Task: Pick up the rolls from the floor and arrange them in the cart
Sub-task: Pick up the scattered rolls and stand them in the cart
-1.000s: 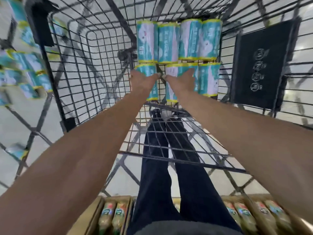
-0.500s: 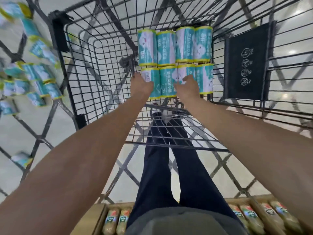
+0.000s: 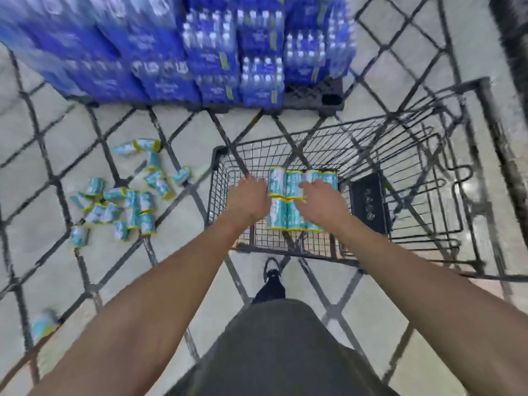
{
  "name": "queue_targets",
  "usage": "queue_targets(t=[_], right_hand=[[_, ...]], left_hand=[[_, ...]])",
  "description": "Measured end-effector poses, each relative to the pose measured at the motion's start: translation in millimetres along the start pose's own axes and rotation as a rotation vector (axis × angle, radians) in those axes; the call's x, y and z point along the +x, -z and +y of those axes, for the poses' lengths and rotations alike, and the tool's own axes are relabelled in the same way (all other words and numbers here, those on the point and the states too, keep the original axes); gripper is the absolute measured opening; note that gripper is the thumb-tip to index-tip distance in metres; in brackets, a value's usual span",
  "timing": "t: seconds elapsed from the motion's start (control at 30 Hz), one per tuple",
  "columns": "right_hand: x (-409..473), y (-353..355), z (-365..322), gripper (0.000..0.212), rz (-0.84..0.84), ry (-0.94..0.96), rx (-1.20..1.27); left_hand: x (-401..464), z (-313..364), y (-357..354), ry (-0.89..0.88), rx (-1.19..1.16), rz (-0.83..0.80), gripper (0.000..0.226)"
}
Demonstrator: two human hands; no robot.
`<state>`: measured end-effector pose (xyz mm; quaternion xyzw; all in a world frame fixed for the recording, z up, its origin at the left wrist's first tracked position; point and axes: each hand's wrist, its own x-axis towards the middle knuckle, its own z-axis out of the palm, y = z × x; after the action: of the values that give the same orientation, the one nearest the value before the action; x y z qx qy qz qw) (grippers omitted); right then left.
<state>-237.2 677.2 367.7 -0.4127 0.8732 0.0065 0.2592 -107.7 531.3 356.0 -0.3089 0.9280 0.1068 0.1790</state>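
Pale tiled floor (image 3: 285, 132) with dark diagonal lines, scattered teal rolls (image 3: 125, 201) (left), wire cart (image 3: 371, 155), blue bottle packs (image 3: 200, 52) on pallet (image 3: 311, 95)

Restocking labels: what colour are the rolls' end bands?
Yellow, on teal-and-white rolls; head view.

Both arms outstretched; left hand (image 3: 249, 199), right hand (image 3: 320, 200) palms down, fingers seemingly relaxed.

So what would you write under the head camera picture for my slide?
Both hands, left hand and right hand, over teal rolls in the cart; more loose rolls on the floor.
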Motion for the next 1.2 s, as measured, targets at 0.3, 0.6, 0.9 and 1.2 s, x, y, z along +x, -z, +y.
queue_targets(t=[0.3, 0.6, 0.9, 1.2], right_hand=[[-94.3, -2.6, -111.8, 0.054, 0.112, 0.234, -0.07], [-135.1, -44.9, -266.1, 0.056, 0.061, 0.476, -0.121], [-87.3, -100.3, -450.1, 0.059, -0.055, 0.562, -0.211], [-21.4, -149.4, -625.8, 0.059, -0.161, 0.454, -0.135]], left_hand=[[-175.1, -76.4, 8.0, 0.203, -0.054, 0.133, 0.047], [-300.4, -215.2, -18.2, 0.483, -0.147, 0.154, 0.051], [-337.8, -397.0, -59.3, 0.669, -0.24, 0.138, 0.052], [-328.2, -576.5, -73.9, 0.648, -0.265, 0.036, 0.048]])
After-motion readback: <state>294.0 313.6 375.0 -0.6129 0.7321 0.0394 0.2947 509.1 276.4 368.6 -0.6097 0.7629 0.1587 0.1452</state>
